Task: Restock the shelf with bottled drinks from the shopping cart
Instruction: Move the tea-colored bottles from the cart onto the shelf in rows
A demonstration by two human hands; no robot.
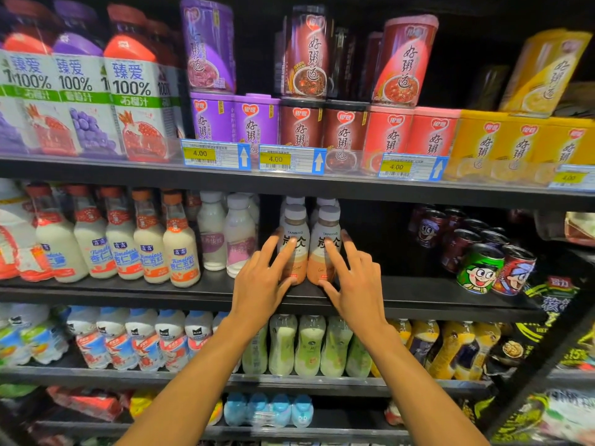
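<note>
Lighting: bright front shelf faces, dark recesses behind. Edges: wide-angle bending, soft blur. Centre: sharp.

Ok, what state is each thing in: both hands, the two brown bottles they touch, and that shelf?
left bottle, upright, capped, at the front of the shelf.
right bottle, upright, capped, beside the left bottle.
left hand, fingers straight, touching the left bottle.
right hand, fingers straight, touching the right bottle.
shelf, bare stretch right of the bottles.
</note>
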